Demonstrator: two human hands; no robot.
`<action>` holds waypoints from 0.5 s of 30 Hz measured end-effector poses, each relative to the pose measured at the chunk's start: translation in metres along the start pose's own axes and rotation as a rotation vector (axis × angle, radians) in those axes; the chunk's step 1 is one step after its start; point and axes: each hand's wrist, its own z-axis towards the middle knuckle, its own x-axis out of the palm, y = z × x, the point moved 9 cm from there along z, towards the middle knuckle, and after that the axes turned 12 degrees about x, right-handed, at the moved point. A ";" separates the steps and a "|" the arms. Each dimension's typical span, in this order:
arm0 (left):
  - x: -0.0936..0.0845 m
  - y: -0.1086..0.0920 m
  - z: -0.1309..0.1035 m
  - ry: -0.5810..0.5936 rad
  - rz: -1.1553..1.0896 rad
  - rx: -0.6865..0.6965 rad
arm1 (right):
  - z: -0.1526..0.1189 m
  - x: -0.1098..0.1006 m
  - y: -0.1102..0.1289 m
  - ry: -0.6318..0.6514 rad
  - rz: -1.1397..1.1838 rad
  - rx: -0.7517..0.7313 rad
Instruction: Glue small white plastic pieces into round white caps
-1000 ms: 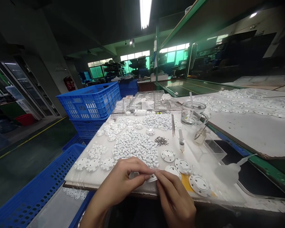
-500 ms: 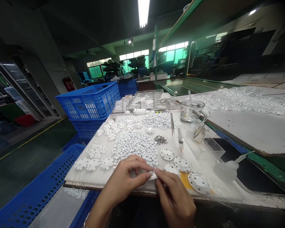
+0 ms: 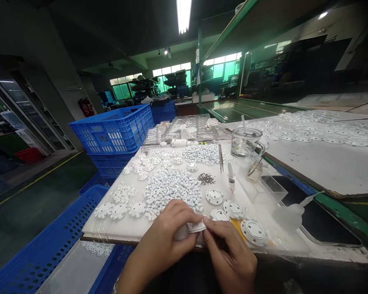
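Near the front edge of the table, my left hand (image 3: 171, 234) grips a round white disc (image 3: 197, 226) between thumb and fingers. The fingertips of my right hand (image 3: 230, 247) pinch the disc's right rim, and the two hands nearly touch. Fingers cover part of the disc. Beyond my left hand spreads a large heap of small white pieces (image 3: 173, 190). More white discs with dark dots lie to the right, among them one at the front (image 3: 253, 232), and others to the left (image 3: 137, 209). A small pile of dark bits (image 3: 206, 178) sits behind the hands.
Tweezers (image 3: 221, 158), a syringe (image 3: 231, 179), a glass mug (image 3: 245, 143) and a small bottle (image 3: 254, 171) stand or lie at the right. A squeeze bottle (image 3: 290, 216) lies by a dark phone-like slab (image 3: 328, 224). Blue crates (image 3: 112, 128) are stacked left.
The disc shows more between my hands and is tilted differently. My left fingers have curled further over it, and my right hand has shifted slightly right. The whole view has moved a little.
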 end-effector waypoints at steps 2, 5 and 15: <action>0.004 -0.001 -0.004 0.012 0.033 0.040 | 0.002 -0.001 -0.001 0.052 -0.013 0.030; 0.010 -0.001 -0.010 -0.008 0.039 0.077 | 0.004 -0.006 0.002 0.125 -0.023 0.039; 0.001 -0.002 -0.010 -0.210 -0.004 0.258 | 0.005 -0.069 0.000 -0.254 -0.172 0.207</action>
